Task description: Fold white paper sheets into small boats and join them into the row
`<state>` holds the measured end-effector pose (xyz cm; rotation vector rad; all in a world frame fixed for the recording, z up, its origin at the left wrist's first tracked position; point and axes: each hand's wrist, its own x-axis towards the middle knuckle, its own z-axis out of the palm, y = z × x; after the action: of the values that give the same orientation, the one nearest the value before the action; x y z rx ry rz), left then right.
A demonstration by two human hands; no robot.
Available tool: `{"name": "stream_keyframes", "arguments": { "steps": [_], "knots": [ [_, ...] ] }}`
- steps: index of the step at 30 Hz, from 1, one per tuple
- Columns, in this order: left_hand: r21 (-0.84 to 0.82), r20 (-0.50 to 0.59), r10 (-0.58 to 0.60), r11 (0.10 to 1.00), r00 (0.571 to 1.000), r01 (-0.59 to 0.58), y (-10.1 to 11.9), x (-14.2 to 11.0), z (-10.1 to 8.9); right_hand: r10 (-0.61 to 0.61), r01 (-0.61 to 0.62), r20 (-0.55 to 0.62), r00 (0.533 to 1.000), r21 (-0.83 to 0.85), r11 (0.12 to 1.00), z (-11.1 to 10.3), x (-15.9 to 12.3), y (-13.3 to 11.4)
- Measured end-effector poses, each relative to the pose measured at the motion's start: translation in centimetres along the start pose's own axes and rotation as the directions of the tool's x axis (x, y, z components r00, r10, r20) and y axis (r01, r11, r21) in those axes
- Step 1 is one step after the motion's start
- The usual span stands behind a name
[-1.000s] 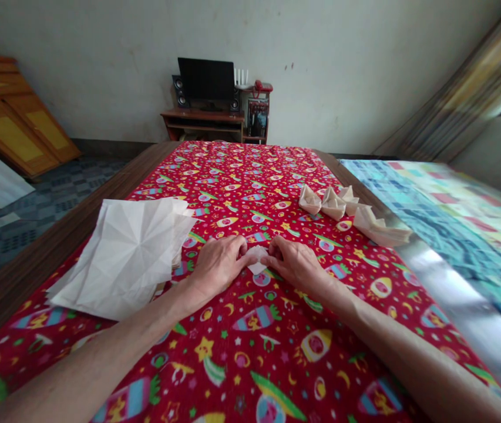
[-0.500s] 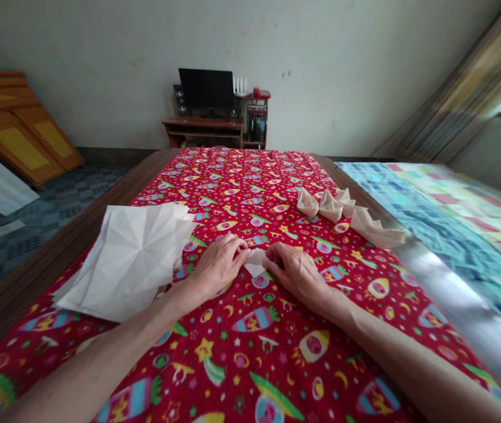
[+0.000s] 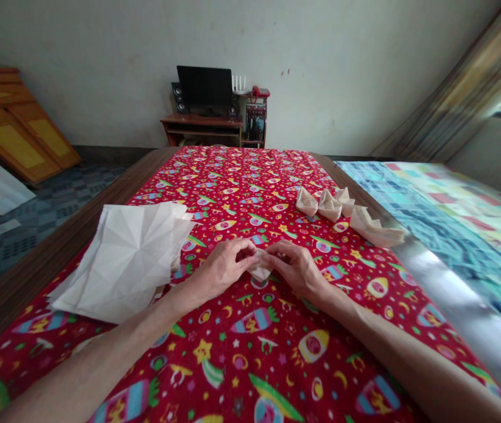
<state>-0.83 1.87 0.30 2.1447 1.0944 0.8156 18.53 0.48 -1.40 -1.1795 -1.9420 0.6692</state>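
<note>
A small folded piece of white paper [image 3: 260, 270] is held just above the red patterned tablecloth [image 3: 250, 352] at the middle of the table. My left hand [image 3: 224, 267] pinches its left side with fingers closed. My right hand [image 3: 295, 267] pinches its right side the same way. Most of the paper is hidden between my fingertips. A stack of creased white paper sheets [image 3: 129, 255] lies to the left of my left hand.
Several finished folded paper shapes [image 3: 347, 214] sit in a row at the table's right edge. A bed with a chequered cover [image 3: 453, 223] runs along the right. A desk with a monitor [image 3: 208, 100] stands at the far wall, a wooden cabinet [image 3: 16, 123] at the left.
Both hands have lifted the small folded paper off the cloth and closed more tightly round it; before, it lay pressed flat between my fingertips.
</note>
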Motion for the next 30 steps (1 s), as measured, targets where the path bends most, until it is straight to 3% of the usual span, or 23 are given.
{"name": "stream_keyframes", "arguments": {
  "steps": [3,7,16,22,30],
  "knots": [
    [-0.051,0.004,0.025,0.998,1.0,-0.025,0.4,-0.1,0.2,0.053,-0.053,0.004,0.999,0.083,0.995,0.2,0.0,-0.1],
    [-0.008,-0.086,0.062,0.998,0.994,-0.063,0.2,-0.1,0.1,0.085,-0.088,0.03,0.996,0.133,0.987,0.2,-0.1,-0.3],
    [-0.167,-0.125,-0.102,0.983,0.987,0.081,0.4,-0.2,-0.5,0.118,-0.113,-0.008,0.993,0.213,0.97,-0.2,-0.2,-0.8],
    [-0.187,-0.164,-0.129,0.977,0.978,0.098,0.8,-0.2,-0.6,0.168,-0.15,-0.049,0.985,0.258,0.954,-0.2,-0.2,-1.0],
    [-0.283,-0.292,-0.271,0.941,0.917,0.188,-0.4,-0.2,-1.0,0.235,-0.193,-0.15,0.96,0.253,0.948,-0.7,0.3,-0.2]
  ]
}}
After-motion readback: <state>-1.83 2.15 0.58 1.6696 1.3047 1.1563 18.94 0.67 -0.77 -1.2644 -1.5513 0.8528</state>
